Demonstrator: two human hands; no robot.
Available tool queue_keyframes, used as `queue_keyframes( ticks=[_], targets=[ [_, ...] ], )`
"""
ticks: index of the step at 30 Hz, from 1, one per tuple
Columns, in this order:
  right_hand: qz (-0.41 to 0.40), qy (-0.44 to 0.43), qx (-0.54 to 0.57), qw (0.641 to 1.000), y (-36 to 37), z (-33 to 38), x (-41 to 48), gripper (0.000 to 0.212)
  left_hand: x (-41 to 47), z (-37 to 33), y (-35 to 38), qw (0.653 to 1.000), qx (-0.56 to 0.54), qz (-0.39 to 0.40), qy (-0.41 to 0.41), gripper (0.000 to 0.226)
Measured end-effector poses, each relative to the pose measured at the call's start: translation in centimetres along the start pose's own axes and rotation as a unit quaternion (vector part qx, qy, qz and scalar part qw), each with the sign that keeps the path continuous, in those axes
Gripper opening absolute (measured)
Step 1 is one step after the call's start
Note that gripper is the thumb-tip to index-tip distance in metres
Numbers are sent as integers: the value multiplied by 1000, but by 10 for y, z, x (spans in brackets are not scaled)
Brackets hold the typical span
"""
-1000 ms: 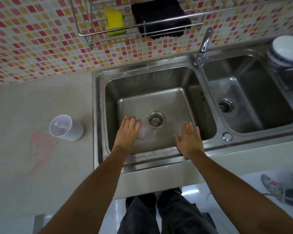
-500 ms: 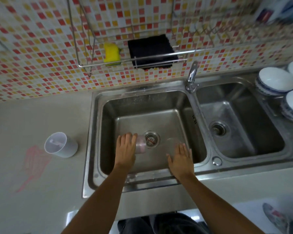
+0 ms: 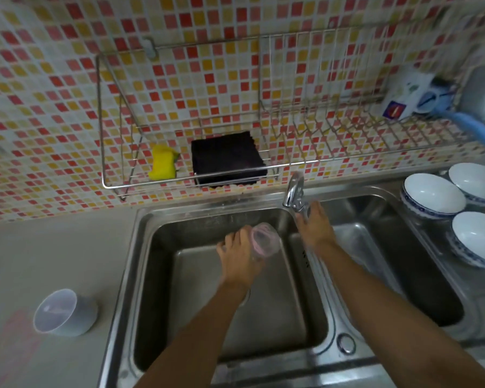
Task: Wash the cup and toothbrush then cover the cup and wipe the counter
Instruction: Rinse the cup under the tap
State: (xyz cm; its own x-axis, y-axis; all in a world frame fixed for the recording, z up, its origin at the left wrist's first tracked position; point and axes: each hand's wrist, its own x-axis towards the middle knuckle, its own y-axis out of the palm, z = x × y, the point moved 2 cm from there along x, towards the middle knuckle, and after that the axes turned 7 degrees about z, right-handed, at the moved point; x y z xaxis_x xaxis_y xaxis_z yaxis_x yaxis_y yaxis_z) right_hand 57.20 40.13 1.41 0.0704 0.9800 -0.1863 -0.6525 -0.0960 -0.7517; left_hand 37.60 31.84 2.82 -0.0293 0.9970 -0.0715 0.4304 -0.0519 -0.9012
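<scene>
Left hand (image 3: pixel 240 259) grips the clear, pink-tinted cup (image 3: pixel 265 242) over the back right corner of the left sink basin (image 3: pixel 179 275), just below the tap (image 3: pixel 293 191). Right hand (image 3: pixel 315 225) touches the tap's lever, but blur hides whether it grips. A white container (image 3: pixel 65 312) lies tilted on the worktop (image 3: pixel 53 253), left of the sink.

The cup (image 3: pixel 264 242) is clear plastic with a pink tint and looks blurred. The left hand (image 3: pixel 240 259) grips it above the left basin of the sink (image 3: pixel 128 275), with its round mouth toward the camera. The cover (image 3: pixel 65 312), pale lilac-white and cup-shaped, lies tilted on the table (image 3: pixel 53 247) left of the sink, beside a pink smear (image 3: pixel 20 340).
</scene>
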Motion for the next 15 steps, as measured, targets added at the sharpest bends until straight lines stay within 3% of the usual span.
queue_keyframes(
  ticks=[5,9,15],
  targets=[
    [16,0,23,1000,-5,16,31,38,26,-14,4,992,-122,0,5,73],
    [31,-2,3,1000,-2,10,38,46,30,-21,12,977,-212,23,26,80],
    [84,-38,-26,995,5,5,44,16,33,-36,24,955,-294,33,19,81]
  ],
)
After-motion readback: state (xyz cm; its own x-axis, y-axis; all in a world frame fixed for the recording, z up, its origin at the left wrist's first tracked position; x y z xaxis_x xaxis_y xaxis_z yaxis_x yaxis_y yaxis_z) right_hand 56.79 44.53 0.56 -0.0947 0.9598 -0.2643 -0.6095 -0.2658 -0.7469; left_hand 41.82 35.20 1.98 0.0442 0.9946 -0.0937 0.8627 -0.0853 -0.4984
